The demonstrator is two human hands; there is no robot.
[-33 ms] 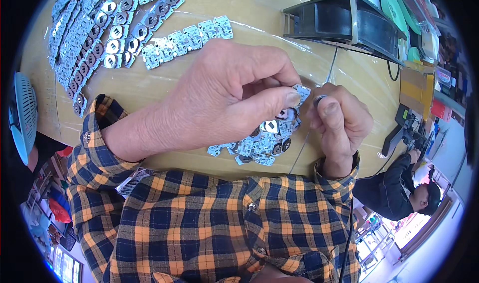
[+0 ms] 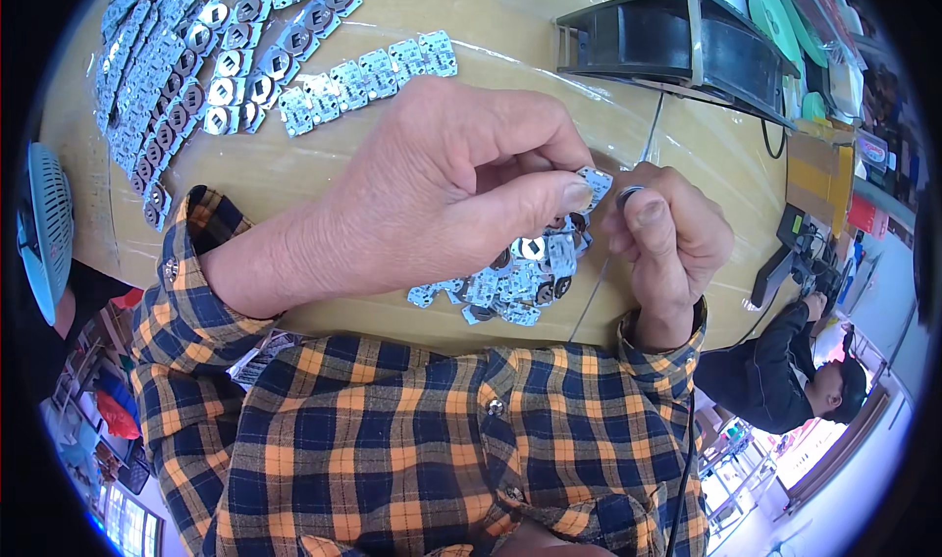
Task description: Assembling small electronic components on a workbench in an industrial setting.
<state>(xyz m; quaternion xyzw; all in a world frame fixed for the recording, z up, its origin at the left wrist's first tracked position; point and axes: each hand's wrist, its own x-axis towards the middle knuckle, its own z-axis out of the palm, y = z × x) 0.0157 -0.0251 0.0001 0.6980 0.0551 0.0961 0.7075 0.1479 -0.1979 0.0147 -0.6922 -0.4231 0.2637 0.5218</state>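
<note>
My left hand point(image 2: 442, 179) reaches across the middle and pinches a small circuit board point(image 2: 595, 188) between thumb and forefinger, its white and blue face partly showing. Just to the right, my right hand point(image 2: 672, 228) is closed, with thumb and forefinger on a small round silvery coin cell point(image 2: 628, 195). The coin cell is close to the board, but a small gap shows between them. Under and below my hands lies a loose pile of similar boards point(image 2: 510, 287); some show round dark or silvery holders. My left hand hides part of this pile.
Rows of circuit boards point(image 2: 177, 86) cover the table's far left, and a short strip of boards point(image 2: 368, 79) lies beside them. A black fan-like housing point(image 2: 638, 42) stands at the far right, near a cardboard box point(image 2: 819, 174). A blue basket point(image 2: 47, 223) is at left. Another person point(image 2: 785, 375) sits at right.
The board in my left hand has shifted and tilted very slightly to the right. My right hand has stayed in nearly the same place.
</note>
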